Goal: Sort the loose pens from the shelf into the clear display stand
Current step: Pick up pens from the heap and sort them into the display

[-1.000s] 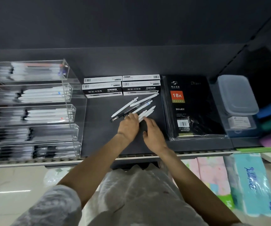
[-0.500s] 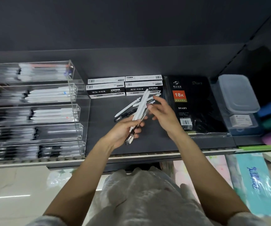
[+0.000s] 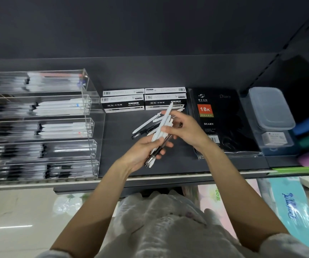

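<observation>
Left hand [image 3: 142, 151] gripping a bundle of pens [image 3: 160, 134] above the near shelf [image 3: 178, 162]; right hand [image 3: 184, 127] pinching one white pen, now higher than a second ago. Farther back, more loose pens [image 3: 144, 125] lying flat. Likely next: carrying sorted pens left to the clear display stand [image 3: 92, 127].

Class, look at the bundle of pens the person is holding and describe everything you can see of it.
The bundle of pens is mostly white barrels with one dark, metal-tipped pen, looking like plastic. It slants from lower left to upper right above the shelf. The left hand grips its lower end; the right hand pinches a white pen higher up. The exact count is unclear.
</observation>
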Demonstrator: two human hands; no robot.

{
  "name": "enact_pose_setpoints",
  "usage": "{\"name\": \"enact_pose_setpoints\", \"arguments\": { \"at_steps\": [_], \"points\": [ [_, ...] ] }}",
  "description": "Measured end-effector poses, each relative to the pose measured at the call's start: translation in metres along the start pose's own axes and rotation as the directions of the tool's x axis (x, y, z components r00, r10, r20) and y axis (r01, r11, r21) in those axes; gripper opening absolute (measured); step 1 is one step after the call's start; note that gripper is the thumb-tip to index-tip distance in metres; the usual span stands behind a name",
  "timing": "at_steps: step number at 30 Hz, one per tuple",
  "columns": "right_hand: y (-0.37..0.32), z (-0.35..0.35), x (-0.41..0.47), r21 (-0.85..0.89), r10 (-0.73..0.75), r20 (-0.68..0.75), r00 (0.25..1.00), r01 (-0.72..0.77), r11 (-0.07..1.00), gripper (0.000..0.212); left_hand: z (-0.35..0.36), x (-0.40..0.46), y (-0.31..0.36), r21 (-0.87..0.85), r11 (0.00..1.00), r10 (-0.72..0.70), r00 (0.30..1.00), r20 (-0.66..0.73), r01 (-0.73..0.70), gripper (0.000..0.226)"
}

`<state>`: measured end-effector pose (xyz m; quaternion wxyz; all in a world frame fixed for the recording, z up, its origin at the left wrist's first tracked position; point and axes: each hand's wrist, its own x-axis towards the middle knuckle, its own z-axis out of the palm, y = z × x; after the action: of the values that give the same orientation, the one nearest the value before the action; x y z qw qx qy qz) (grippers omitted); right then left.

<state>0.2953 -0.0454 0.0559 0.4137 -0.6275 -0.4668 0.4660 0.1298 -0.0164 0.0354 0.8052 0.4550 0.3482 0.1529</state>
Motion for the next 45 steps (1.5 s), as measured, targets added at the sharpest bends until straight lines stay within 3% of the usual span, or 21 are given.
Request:
{"name": "enact_pose_setpoints", "arguments": {
  "at_steps": [5, 12, 15, 18, 23, 26, 29, 33, 36, 38, 40, 42, 45],
  "points": [
    [-0.004, -0.010, -0.004, 0.044, 0.047, -0.044, 0.998, -0.045, 0.998, 0.034, 0.001, 0.000, -0.006, -0.013, 1.000, 0.005, 1.000, -0.010, -0.005, 0.025],
    [-0.004, -0.018, 0.004, 0.039, 0.026, -0.236, 0.971, -0.017, 0.999, 0.024, 0.003, -0.001, -0.008, -0.068, 0.997, -0.043, 0.999, 0.017, 0.044, 0.022],
    [-0.011, -0.033, 0.007, 0.101, 0.003, -0.480, 0.878, 0.052, 0.994, 0.020, 0.001, -0.004, -0.013, -0.059, 0.995, -0.079, 0.997, -0.007, 0.078, 0.017],
    [-0.025, -0.049, -0.002, 0.041, -0.147, -0.628, 0.765, 0.221, 0.974, 0.015, 0.000, -0.006, -0.017, -0.181, 0.982, -0.063, 0.997, -0.050, 0.053, 0.027],
    [-0.021, -0.002, -0.030, -0.383, -0.497, -0.556, 0.666, 0.326, 0.864, 0.006, 0.021, 0.007, -0.007, -0.378, 0.924, -0.027, 0.982, -0.189, -0.047, 0.020],
    [-0.005, 0.023, -0.037, -0.639, -0.668, -0.379, 0.640, 0.342, 0.689, 0.003, 0.032, 0.014, -0.001, -0.347, 0.932, 0.011, 0.963, -0.269, -0.108, 0.018],
    [0.005, 0.038, -0.042, -0.779, -0.724, -0.241, 0.647, 0.317, 0.542, 0.006, 0.036, 0.016, 0.002, -0.262, 0.954, 0.050, 0.943, -0.330, -0.142, 0.034],
    [0.013, 0.051, -0.046, -0.798, -0.676, -0.104, 0.729, 0.344, 0.494, 0.006, 0.029, 0.019, -0.003, -0.171, 0.984, -0.012, 0.933, -0.360, -0.054, 0.053],
    [0.018, 0.041, -0.046, -0.718, -0.641, 0.034, 0.766, 0.465, 0.518, 0.015, 0.020, 0.019, -0.008, -0.160, 0.985, 0.001, 0.939, -0.345, -0.060, 0.035],
    [0.016, 0.030, -0.049, -0.611, -0.593, 0.024, 0.805, 0.482, 0.628, 0.022, 0.014, 0.018, -0.008, -0.133, 0.989, 0.015, 0.930, -0.366, -0.069, 0.029],
    [0.011, 0.018, -0.046, -0.481, -0.503, -0.184, 0.844, 0.369, 0.795, 0.020, 0.011, 0.016, -0.008, -0.076, 0.995, 0.039, 0.933, -0.358, -0.070, 0.026],
    [0.006, 0.007, -0.033, -0.341, -0.312, -0.380, 0.871, 0.182, 0.922, 0.017, 0.014, 0.013, -0.007, -0.035, 0.997, 0.062, 0.951, -0.302, -0.076, 0.022],
    [0.002, -0.001, -0.011, -0.187, 0.003, -0.284, 0.959, -0.059, 0.981, 0.021, 0.022, 0.007, -0.010, -0.033, 0.996, 0.069, 0.977, -0.203, -0.077, 0.020]
  ]
}}
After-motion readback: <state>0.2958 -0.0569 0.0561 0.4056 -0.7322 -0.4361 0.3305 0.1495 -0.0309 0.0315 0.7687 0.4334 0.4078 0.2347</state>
